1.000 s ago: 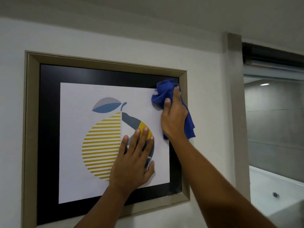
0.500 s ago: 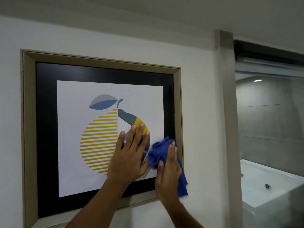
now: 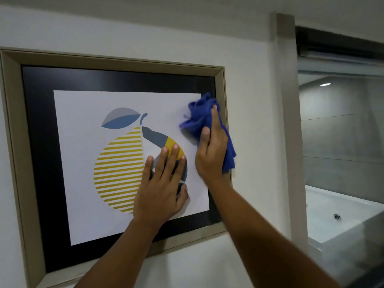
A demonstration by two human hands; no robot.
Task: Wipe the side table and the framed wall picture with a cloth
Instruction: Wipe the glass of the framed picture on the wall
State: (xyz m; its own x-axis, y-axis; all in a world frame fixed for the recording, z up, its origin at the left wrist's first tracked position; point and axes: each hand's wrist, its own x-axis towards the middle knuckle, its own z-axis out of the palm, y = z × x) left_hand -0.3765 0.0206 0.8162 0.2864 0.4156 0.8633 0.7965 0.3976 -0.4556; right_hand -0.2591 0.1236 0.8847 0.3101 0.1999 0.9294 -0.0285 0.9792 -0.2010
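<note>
The framed wall picture hangs on a white wall, with a beige frame, a black mat and a print of a striped yellow fruit. My left hand lies flat on the glass over the fruit's right half, fingers spread. My right hand presses a bunched blue cloth against the glass near the picture's upper right, close to the frame's right edge. Part of the cloth hangs down behind that hand. The side table is out of view.
A beige door jamb stands to the right of the picture. Beyond it is a bathroom with grey wall tiles and a white bathtub low on the right.
My right hand has carried the cloth back up the right side of the glass, from near the lower right corner to the upper right. My left hand has stayed flat on the print.
</note>
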